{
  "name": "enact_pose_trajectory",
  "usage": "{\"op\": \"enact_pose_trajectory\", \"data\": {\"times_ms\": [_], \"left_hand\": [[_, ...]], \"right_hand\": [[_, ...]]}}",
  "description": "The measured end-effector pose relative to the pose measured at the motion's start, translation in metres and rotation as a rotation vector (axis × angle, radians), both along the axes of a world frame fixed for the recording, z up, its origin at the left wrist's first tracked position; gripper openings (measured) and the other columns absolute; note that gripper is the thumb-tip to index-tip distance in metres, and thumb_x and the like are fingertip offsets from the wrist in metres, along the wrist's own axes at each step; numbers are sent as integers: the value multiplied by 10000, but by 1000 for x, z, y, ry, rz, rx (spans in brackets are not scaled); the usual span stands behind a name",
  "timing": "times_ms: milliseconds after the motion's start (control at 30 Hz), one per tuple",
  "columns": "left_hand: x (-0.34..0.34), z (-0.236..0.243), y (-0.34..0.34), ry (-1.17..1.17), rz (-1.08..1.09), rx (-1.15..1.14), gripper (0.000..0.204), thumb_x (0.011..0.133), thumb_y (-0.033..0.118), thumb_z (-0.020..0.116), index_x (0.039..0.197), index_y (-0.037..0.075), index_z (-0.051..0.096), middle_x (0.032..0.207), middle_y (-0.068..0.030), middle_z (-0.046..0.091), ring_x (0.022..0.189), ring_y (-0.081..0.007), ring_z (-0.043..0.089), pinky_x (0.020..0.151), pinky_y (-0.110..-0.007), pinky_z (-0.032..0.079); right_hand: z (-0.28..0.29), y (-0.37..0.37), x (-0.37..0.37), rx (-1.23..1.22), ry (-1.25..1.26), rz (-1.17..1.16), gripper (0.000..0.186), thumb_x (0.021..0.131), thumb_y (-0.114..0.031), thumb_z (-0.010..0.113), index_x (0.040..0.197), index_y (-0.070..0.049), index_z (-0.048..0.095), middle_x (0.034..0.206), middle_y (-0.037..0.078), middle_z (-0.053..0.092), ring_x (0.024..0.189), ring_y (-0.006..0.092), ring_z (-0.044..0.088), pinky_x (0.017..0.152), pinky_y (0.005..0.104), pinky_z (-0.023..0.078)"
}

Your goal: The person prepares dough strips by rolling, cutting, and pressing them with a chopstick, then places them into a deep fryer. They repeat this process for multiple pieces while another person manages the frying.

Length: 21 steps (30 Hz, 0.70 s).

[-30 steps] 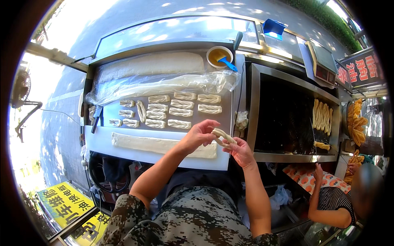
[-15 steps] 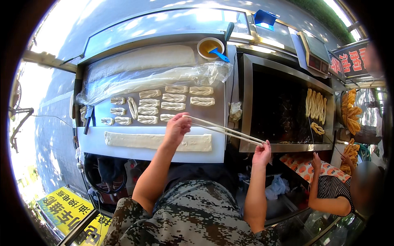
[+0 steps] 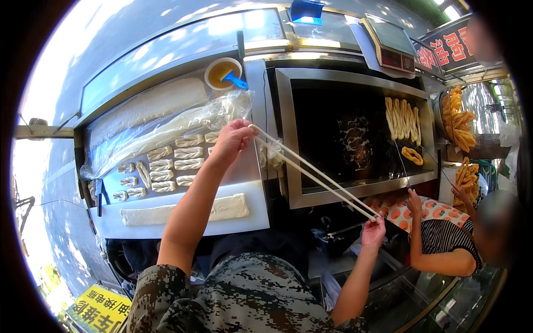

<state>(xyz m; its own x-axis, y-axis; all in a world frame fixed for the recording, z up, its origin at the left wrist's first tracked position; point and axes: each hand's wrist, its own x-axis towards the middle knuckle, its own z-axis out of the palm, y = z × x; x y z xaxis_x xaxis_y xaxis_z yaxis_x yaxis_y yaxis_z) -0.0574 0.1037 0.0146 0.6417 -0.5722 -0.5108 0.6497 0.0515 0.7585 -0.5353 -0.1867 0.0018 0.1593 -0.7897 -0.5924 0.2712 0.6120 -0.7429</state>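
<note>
A long pale dough strand point(image 3: 311, 167), doubled into two cords, is stretched taut between my hands. My left hand point(image 3: 236, 140) pinches its upper end above the right edge of the dough tray. My right hand point(image 3: 373, 231) closes on the lower end, near the front edge of the fryer. The cords slant across the fryer's near left corner. Twisted dough pieces point(image 3: 189, 152) lie in rows on the tray, some hidden behind my left hand and forearm. A flat dough slab point(image 3: 230, 207) rests on a white board point(image 3: 252, 219), partly covered by my left forearm.
The fryer point(image 3: 287, 133) holds dark, bubbling liquid, pale dough sticks point(image 3: 401, 119) and a golden ring point(image 3: 412, 156). A co-worker point(image 3: 444, 238) reaches in with long thin sticks. Beyond are a bowl point(image 3: 206, 72) with a blue brush point(image 3: 235, 81), plastic-covered dough and a scale point(image 3: 388, 41).
My hands have moved farther apart, and the dough strand is longer. My right hand is lower and closer to the co-worker. The view has swung right; the golden ring has shifted within the fryer.
</note>
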Motion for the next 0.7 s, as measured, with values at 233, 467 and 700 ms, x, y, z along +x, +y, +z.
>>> {"op": "enact_pose_trajectory", "data": {"times_ms": [233,467,700], "left_hand": [[42,-14,-218,-434,-320,218,156,831,113,721,926,41,620,827,-53,680,647,-74,535,574,-236,429],[24,-120,-335,-1041,-563,688,175,802,226,671,880,71,654,849,-132,688,884,-327,662,746,-424,525],[5,-169,-369,-1478,-859,906,119,804,207,666,892,129,679,845,-56,693,964,-275,611,832,-427,420]], "right_hand": [[11,-83,42,-266,306,277,344,884,10,618,1220,-20,555,1006,66,638,837,127,635,677,253,544],[-96,-112,125,-607,1163,632,204,779,-89,658,966,-37,597,802,110,674,759,265,672,695,375,526],[-134,-125,161,-655,1519,1041,203,790,-191,693,927,-52,637,965,165,664,953,373,632,818,459,515]]}}
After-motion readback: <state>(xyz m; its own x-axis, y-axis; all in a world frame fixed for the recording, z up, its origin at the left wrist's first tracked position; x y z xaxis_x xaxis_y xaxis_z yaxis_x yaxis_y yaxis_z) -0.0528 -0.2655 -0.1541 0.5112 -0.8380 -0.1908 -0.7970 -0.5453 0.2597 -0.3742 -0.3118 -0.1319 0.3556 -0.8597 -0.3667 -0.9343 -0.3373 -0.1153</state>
